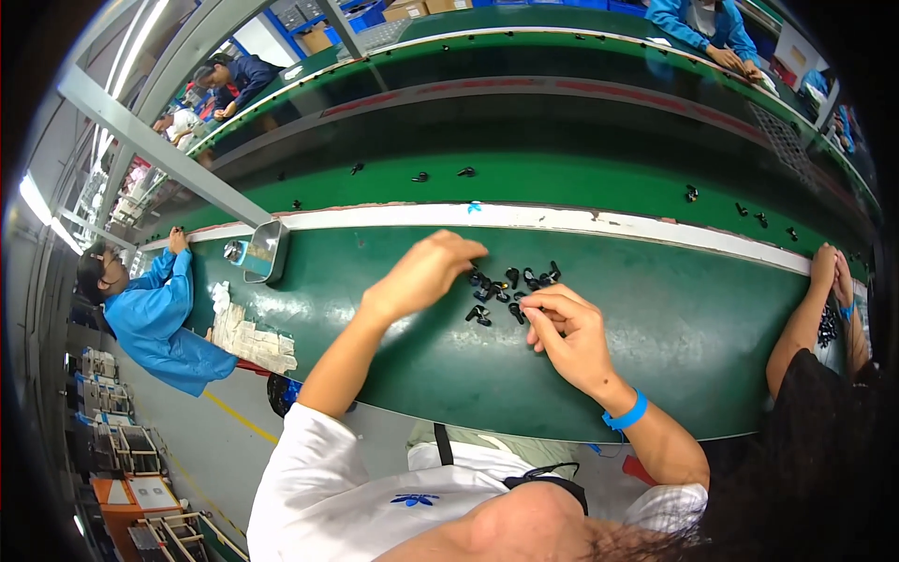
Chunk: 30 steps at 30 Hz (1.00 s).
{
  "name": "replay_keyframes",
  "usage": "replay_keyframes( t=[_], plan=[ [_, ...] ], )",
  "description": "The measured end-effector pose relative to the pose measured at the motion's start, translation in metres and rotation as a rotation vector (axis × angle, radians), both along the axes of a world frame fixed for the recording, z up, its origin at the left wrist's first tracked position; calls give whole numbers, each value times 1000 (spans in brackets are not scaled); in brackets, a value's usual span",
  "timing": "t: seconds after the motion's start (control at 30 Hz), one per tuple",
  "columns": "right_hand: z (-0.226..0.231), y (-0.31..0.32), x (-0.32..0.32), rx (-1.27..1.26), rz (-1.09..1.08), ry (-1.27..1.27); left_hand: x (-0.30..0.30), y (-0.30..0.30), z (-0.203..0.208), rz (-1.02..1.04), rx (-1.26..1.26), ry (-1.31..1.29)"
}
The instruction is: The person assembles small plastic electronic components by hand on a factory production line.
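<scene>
A loose cluster of small black earbud-like parts [503,291] lies on the green worktable [403,375] in front of me. My left hand [426,274] hovers at the cluster's left edge. Its fingers stretch to the right, with a small gap to the thumb, and nothing shows in them. On the other side, my right hand [573,339] is closed, thumb and fingertips together beside the nearest parts. Whatever those fingertips may hold is hidden. A blue wristband [627,412] circles my right wrist.
Beyond the table's white edge strip [562,217], a green conveyor belt [562,183] carries scattered black parts. A metal bin [267,251] and a worn pale sheet [251,337] lie left. Co-workers sit on both sides and across; a grey post slants at the left.
</scene>
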State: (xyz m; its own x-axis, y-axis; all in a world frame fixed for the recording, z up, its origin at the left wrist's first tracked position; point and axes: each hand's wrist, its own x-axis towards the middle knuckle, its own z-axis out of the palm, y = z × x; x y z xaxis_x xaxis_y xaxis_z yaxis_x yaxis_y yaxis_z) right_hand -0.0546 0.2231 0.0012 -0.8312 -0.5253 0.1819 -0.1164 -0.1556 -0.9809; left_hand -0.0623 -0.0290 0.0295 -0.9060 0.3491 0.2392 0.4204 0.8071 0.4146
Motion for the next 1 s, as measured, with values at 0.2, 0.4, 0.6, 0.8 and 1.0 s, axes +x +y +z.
replay_keyframes(
  t=[0.2,0.4,0.6,0.8,1.0],
  plan=[
    [0,1,6,26,-16,-10,12,6,-18,33,119,26],
    [0,4,6,-10,-107,-104,30,47,-3,11,804,-188],
    [-1,-1,4,-130,-74,-112,47,58,-28,-25,1161,-176],
    [-2,0,4,-56,-69,162,49,59,-42,0,1190,-123],
    [-1,1,9,29,-216,472,54,67,-43,-28,1280,-151]
  ],
)
